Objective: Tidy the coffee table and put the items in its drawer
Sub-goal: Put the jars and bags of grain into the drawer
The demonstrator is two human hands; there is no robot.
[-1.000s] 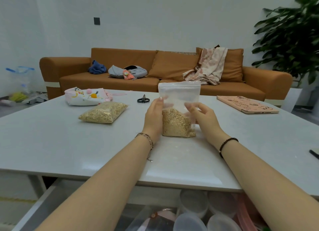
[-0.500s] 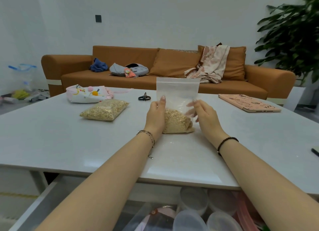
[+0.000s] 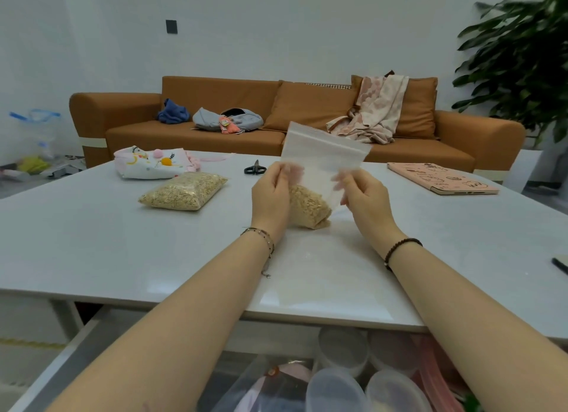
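Left hand (image 3: pixel 270 193) and right hand (image 3: pixel 364 194) pinch the oat bag (image 3: pixel 309 208) between them. Its top leans upper right; drawer (image 3: pixel 58 358) below.

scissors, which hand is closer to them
Left. The left hand is just right of and in front of the scissors; the right hand is farther right, across the bag.

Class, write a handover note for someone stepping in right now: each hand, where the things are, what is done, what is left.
Left hand and right hand: both pinch the part-filled bag of oats, held tilted over the table.
On the table: second bag of oats, scissors, printed pouch, pink tablet.
Done: the drawer is open, tubs already inside.
Left: move these things into the drawer.
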